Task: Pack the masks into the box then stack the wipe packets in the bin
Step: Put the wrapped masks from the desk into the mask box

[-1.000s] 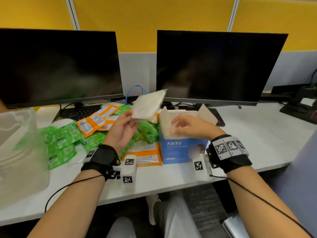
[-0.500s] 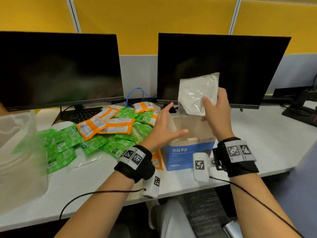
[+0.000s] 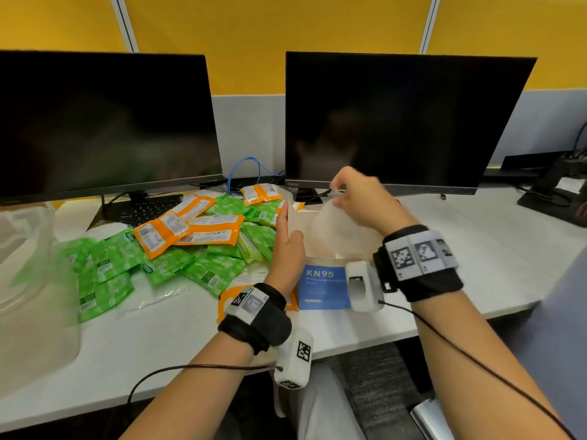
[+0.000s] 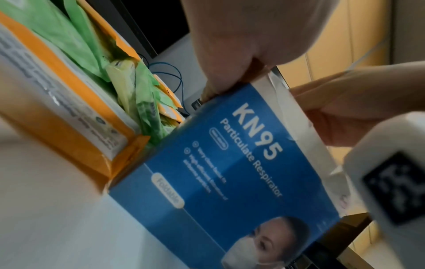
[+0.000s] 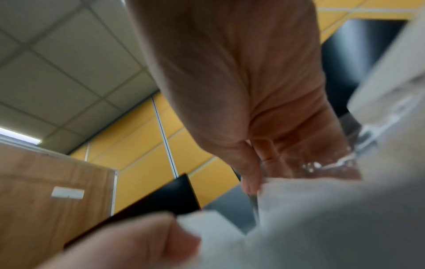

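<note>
The blue KN95 mask box (image 3: 324,289) (image 4: 232,169) stands open on the white desk (image 3: 476,249). My right hand (image 3: 355,198) pinches the top edge of a white mask in clear wrap (image 3: 336,227) (image 5: 322,209), and the mask's lower part is down inside the box. My left hand (image 3: 286,236) rests with straight fingers against the box's left side, thumb at the rim (image 4: 220,54). Green wipe packets (image 3: 111,262) and orange wipe packets (image 3: 178,227) lie heaped left of the box. The clear bin (image 3: 28,281) is at the far left.
Two dark monitors (image 3: 104,122) (image 3: 403,119) stand behind the pile, with a keyboard (image 3: 143,211) and a blue cable (image 3: 251,169) between them. An orange packet (image 3: 228,300) lies by the box's left front corner. A black stand (image 3: 559,195) sits far right.
The mask passed from my left hand to my right, was lifted over the box, and has now come down into it. My left hand moved onto the box's left side.
</note>
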